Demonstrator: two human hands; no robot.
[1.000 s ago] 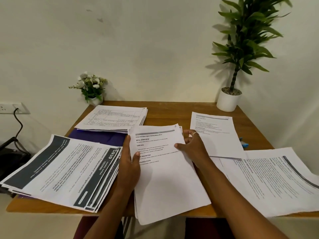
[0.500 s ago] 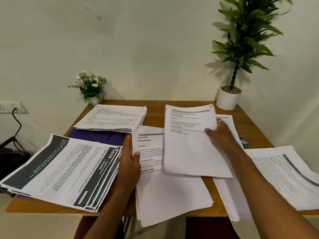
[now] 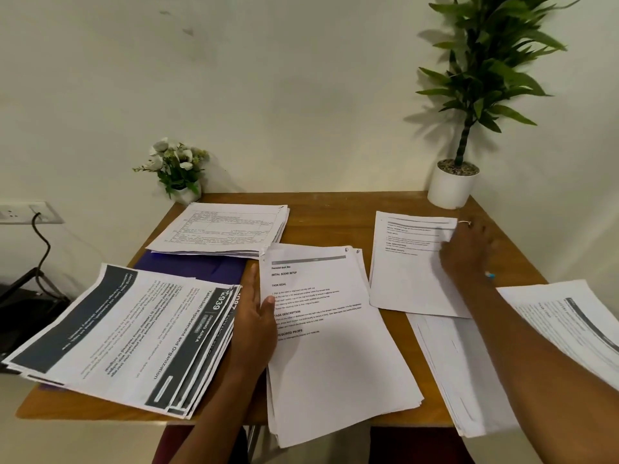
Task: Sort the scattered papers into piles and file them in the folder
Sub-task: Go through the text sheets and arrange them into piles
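Lying flat far right on the tabletop (image 3: 321, 216), a white printed sheet (image 3: 407, 272) runs lengthwise away from the person, grey header farthest. The right hand (image 3: 469, 252) rests on its right edge, whether pinching I cannot tell; the left hand (image 3: 254, 316) lays straight, closed fingers (image 3: 252, 279) on the middle pile (image 3: 338, 363).

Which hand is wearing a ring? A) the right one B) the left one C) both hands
A: the ring sits on a finger of the right hand, which touches the far sheet; the left hand shows no ring.
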